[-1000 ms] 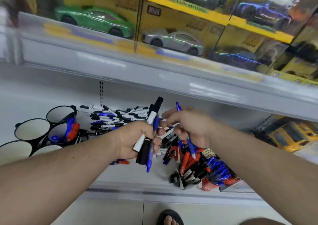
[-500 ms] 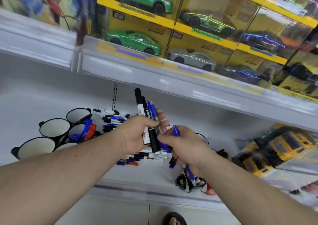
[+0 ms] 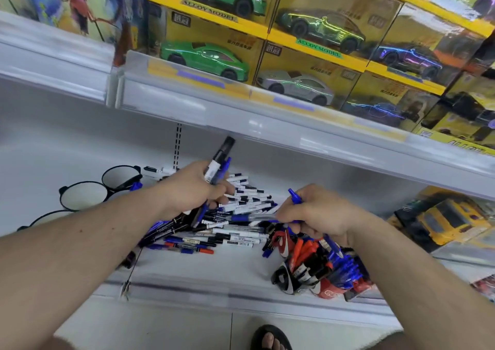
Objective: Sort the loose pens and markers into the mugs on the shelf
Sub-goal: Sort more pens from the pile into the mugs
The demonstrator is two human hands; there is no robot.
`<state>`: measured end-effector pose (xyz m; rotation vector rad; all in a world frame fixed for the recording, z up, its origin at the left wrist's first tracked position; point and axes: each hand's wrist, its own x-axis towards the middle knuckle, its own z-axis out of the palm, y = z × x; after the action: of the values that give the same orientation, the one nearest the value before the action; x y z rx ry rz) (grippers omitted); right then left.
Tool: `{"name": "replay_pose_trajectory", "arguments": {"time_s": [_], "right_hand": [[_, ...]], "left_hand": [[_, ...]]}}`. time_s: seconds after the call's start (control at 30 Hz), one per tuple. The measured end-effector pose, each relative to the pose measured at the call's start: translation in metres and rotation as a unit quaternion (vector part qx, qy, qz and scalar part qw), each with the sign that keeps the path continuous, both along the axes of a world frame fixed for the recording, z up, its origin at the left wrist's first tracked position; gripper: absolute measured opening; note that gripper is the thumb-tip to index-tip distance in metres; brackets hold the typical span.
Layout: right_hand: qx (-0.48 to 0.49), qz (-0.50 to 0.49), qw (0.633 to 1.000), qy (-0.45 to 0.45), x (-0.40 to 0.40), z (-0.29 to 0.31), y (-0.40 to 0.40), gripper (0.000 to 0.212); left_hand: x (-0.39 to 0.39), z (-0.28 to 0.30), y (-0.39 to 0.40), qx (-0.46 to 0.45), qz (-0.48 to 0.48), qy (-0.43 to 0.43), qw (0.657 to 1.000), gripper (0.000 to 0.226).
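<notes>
Your left hand (image 3: 195, 189) is clenched around a small bundle of markers (image 3: 218, 162), a fat black-capped one standing tallest with a blue one beside it, tips pointing up toward the shelf above. Held upright like that, the bundle looks ready to drop into a mug in one go, which seems the reason for gathering several first. Your right hand (image 3: 318, 213) grips a blue pen (image 3: 294, 198) whose cap pokes out above the knuckles, while its fingertips pinch a second blue pen (image 3: 249, 217) lying flat on top of the pile (so that hand appears to be collecting as well).

The loose pile (image 3: 235, 221) sits on the white shelf (image 3: 214, 272) between your hands: mostly slim white barrels with black or blue caps, a few red ends, fanned and overlapping. The dark mugs with pale insides (image 3: 80, 195) stand at the left, near the pile, the rearmost with a blue pen at its rim. At the right, just under your wrist, other holders (image 3: 308, 272) are already packed with red, black and blue pens
</notes>
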<state>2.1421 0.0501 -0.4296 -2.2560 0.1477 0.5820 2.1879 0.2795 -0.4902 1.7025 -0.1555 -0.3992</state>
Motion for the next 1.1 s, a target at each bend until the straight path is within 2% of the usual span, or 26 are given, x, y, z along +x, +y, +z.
{"name": "replay_pose_trajectory", "arguments": {"time_s": [0.13, 0.2, 0.27, 0.33, 0.4, 0.5, 0.6, 0.73, 0.93, 1.03, 1.1], "right_hand": [[0.041, -0.012, 0.998, 0.045, 0.007, -0.001, -0.005, 0.019], [0.081, -0.025, 0.995, 0.054, 0.010, -0.002, -0.006, 0.016], [0.122, -0.037, 0.990, 0.060, 0.010, -0.004, -0.005, 0.005], [0.157, -0.053, 0.985, 0.056, 0.010, -0.006, -0.005, 0.008], [0.190, -0.080, 0.978, 0.043, 0.012, -0.006, -0.007, 0.019], [0.246, -0.180, 0.952, -0.003, 0.016, -0.006, -0.012, 0.040], [0.304, -0.246, 0.919, -0.040, 0.013, -0.006, -0.016, 0.049], [0.178, -0.189, 0.959, -0.112, 0.002, -0.010, -0.011, 0.053], [0.155, -0.102, 0.974, -0.131, -0.010, -0.021, -0.003, 0.029], [0.124, -0.118, 0.972, -0.163, -0.010, -0.025, -0.010, 0.011], [0.107, -0.130, 0.970, -0.176, -0.009, -0.024, -0.016, 0.013]], "left_hand": [[-0.015, -0.004, -0.015, 0.033, -0.159, 0.068, 0.984, 0.014], [-0.018, -0.006, -0.019, 0.033, -0.185, 0.074, 0.979, 0.013], [-0.021, -0.006, -0.024, 0.036, -0.194, 0.071, 0.978, 0.012], [-0.025, -0.006, -0.031, 0.024, -0.204, 0.074, 0.976, 0.013], [-0.030, -0.008, -0.038, 0.005, -0.193, 0.090, 0.977, 0.015], [-0.035, -0.009, -0.048, -0.036, -0.130, 0.128, 0.983, 0.013], [-0.035, -0.010, -0.054, -0.082, -0.078, 0.160, 0.981, 0.011], [-0.035, -0.008, -0.061, -0.125, -0.069, 0.172, 0.975, 0.009], [-0.040, -0.005, -0.075, -0.082, -0.119, 0.152, 0.978, 0.014], [-0.040, -0.007, -0.080, -0.079, -0.145, 0.150, 0.975, 0.012], [-0.039, -0.008, -0.082, -0.077, -0.151, 0.155, 0.973, 0.011]]}}
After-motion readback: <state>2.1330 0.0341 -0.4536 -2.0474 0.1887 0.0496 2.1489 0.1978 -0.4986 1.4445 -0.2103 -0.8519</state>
